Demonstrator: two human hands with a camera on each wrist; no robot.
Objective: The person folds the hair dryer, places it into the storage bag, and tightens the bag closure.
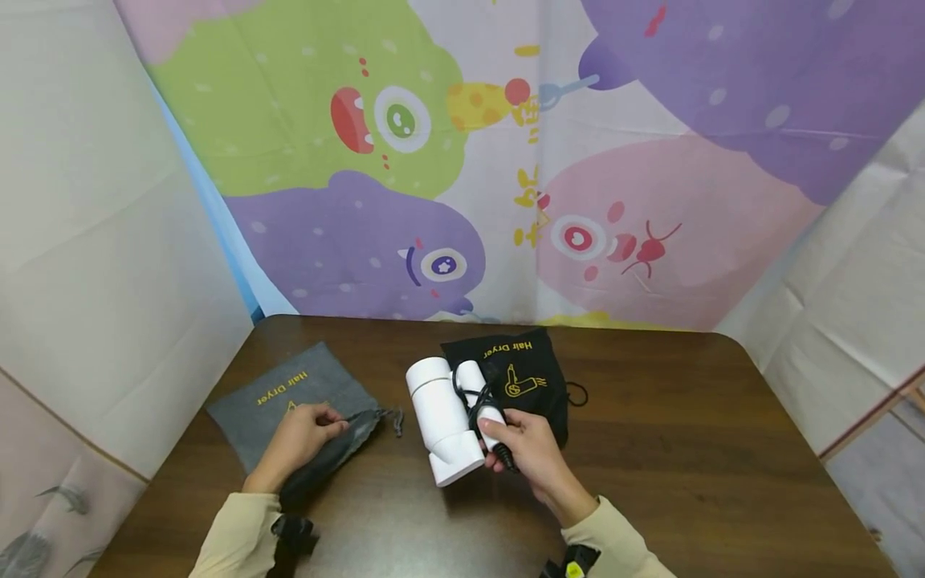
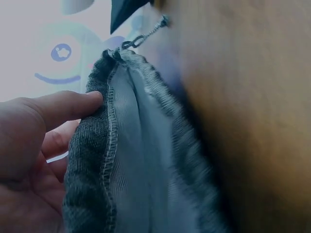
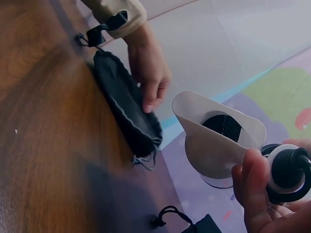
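Observation:
My left hand (image 1: 303,437) pinches the upper edge of a grey drawstring pouch (image 1: 267,393) printed "Hair Dryer". Its mouth gapes, with the pale lining (image 2: 146,160) showing in the left wrist view. My right hand (image 1: 531,449) grips the folded handle of a white hair dryer (image 1: 437,413), whose black cord (image 1: 473,401) is wound round the handle. The dryer is held over the table, its flat nozzle (image 3: 218,131) facing the right wrist camera. Behind it lies a black pouch (image 1: 538,365), also printed "Hair Dryer", partly hidden by the dryer.
A dark brown wooden table (image 1: 672,457) lies under everything. At its back hangs a cartoon curtain (image 1: 499,265), with white cloth walls (image 1: 108,201) on both sides. The black pouch's cord loop (image 1: 578,393) sticks out to the right.

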